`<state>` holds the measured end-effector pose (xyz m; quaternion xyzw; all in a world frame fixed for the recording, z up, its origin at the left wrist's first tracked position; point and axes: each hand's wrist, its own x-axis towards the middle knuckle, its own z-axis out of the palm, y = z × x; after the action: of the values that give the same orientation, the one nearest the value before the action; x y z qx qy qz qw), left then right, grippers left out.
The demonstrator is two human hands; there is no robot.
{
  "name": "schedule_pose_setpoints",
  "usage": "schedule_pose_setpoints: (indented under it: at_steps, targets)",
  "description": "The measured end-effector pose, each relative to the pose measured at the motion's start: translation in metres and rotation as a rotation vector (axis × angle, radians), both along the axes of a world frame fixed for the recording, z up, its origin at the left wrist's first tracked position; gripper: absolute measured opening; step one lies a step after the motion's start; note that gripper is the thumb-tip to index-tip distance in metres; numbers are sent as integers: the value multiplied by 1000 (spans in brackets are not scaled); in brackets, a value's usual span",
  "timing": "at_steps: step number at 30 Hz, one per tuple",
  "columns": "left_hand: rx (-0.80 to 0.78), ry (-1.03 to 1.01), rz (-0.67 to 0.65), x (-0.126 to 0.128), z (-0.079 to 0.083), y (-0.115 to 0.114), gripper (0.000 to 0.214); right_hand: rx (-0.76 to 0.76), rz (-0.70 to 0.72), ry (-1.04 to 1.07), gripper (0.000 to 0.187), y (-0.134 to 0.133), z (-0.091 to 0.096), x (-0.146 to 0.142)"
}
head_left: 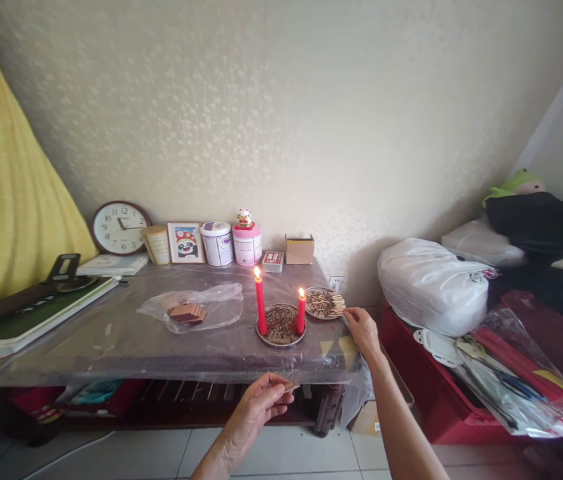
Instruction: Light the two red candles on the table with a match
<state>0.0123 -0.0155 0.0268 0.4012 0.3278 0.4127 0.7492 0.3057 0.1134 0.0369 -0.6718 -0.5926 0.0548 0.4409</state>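
Observation:
My left hand, low in front of the table edge, is closed on a small flat brown piece, which looks like a match striker strip. At the right rim of a metal plate, my right hand pinches the end of a matchstick; its fingertips partly hide it. Many pale matchsticks lie on this plate over dark grains. A second round plate, left of it, carries a tall lit red candle and a shorter lit red candle, both upright.
Similar brown pieces lie on a clear plastic bag. Along the wall stand a clock, picture frame, two tins, card box and cardboard box. Bags and a red box flank the right.

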Motion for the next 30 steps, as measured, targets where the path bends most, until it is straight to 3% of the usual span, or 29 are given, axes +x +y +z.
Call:
schedule_pose_setpoints:
  at_steps: [7, 13, 17, 20, 23, 30]
  targets:
    - [-4, 4, 2, 0, 1, 2, 19, 29, -5, 74, 34, -8, 9, -2]
    - [-3, 24, 0, -1, 0, 1, 21, 38, -11, 187, 35, -34, 31, -1]
    - [-4, 23, -4, -2, -8, 4, 22, -19, 105, 245, 33, -64, 52, -16]
    - [-4, 14, -1, -3, -15, 6, 22, -96, 261, 237, 25, -92, 61, -44]
    - [6, 45, 12, -5, -15, 4, 23, -224, 409, 134, 29, -122, 57, -79]
    - [162, 230, -14, -8, 11, -9, 23, -210, 524, 90, 30, -160, 19, -126]
